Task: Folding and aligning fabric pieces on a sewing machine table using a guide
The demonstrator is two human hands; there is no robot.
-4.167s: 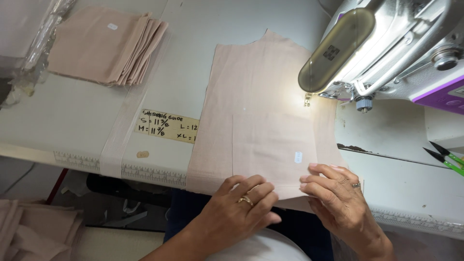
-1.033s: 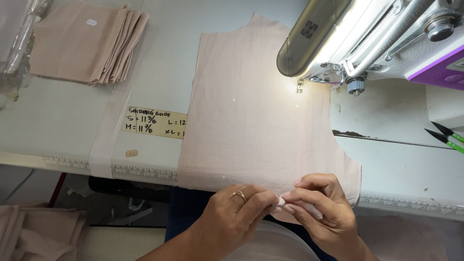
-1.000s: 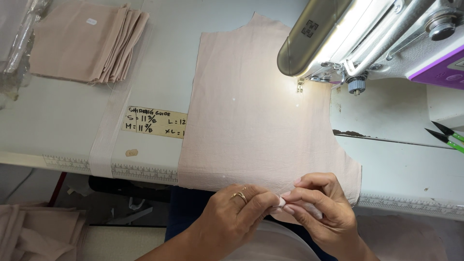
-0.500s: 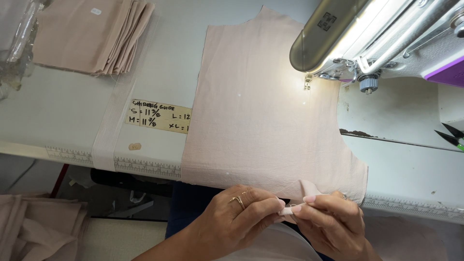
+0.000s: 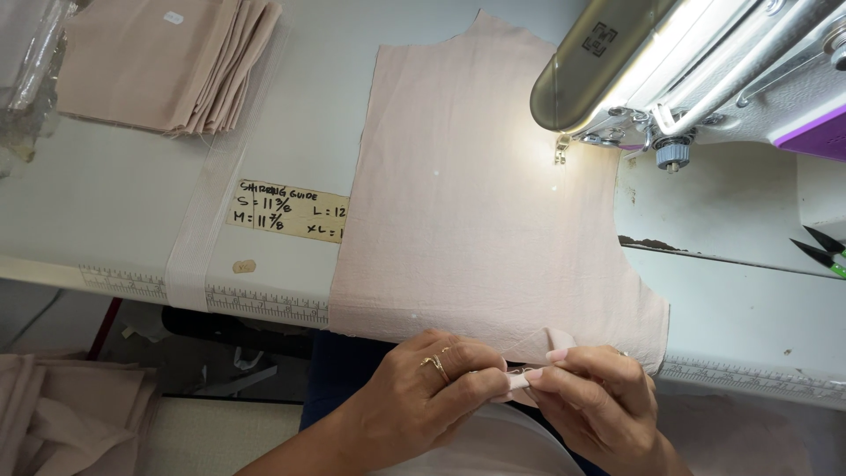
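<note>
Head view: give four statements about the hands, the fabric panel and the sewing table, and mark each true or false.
1. Both hands pinch the near edge of the pink fabric panel. True.
2. The left hand wears no ring. False: a ring shows on it.
3. A stack of folded fabric lies at the table's far left. True.
4. The right hand rests on the sewing machine. False: it is at the panel's near edge.

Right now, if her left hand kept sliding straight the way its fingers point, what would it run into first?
The left hand points rightward toward the right hand. Their fingertips already meet on a small folded fabric piece, so it would likely press into that, then the right hand's fingers.
</note>
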